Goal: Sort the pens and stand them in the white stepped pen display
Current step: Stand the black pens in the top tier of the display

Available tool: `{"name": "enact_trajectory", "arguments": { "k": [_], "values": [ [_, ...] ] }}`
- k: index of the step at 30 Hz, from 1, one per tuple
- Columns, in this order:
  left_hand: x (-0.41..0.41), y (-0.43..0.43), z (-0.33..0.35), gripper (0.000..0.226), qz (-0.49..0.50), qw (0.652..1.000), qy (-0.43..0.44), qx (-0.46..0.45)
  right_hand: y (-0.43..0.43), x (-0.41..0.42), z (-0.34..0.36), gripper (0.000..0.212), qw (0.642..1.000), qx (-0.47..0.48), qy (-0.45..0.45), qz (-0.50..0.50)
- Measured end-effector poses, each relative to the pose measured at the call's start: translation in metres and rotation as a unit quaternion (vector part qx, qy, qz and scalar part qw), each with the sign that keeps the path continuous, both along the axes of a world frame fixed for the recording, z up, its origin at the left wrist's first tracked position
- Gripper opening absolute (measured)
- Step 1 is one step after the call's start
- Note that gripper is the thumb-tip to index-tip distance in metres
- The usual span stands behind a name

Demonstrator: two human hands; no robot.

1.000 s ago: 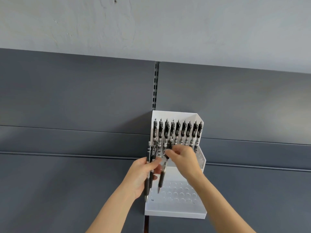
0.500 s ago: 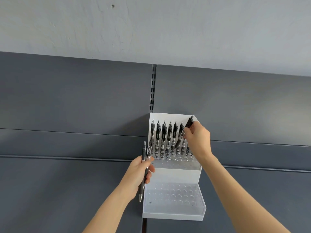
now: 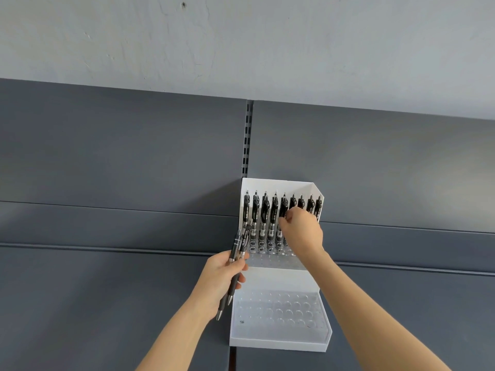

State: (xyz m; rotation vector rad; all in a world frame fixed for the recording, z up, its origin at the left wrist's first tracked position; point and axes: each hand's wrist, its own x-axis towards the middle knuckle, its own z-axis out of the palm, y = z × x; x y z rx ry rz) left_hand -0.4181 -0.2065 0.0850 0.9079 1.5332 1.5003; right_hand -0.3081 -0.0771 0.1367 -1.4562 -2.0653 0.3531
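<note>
since half a second ago the right hand (image 3: 302,231) shifts from the row's right end to its middle, and no tilted pen remains there. its fingers (image 3: 288,216) curl on the mid-row pen (image 3: 283,207), upright on the top step of the white stepped pen display (image 3: 278,341). the left hand (image 3: 222,277) grips the spare pens (image 3: 235,253), long axes near vertical, tips down, just left of the display. we judge the next pick lies below and left of the right fingers.
</note>
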Motion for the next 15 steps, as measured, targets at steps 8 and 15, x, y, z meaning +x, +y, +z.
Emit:
{"name": "enact_trajectory", "arguments": {
  "k": [8, 15],
  "values": [
    [0.0, 0.0, 0.004, 0.016, -0.031, 0.998, -0.06, 0.008, -0.027, 0.025, -0.02, 0.015, 0.984, -0.059, 0.156, 0.059],
    [0.019, 0.007, 0.006, 0.014, -0.071, 0.996, -0.056, 0.012, -0.051, 0.026, -0.023, 0.017, 0.951, -0.149, 0.23, 0.145]
  ]
}}
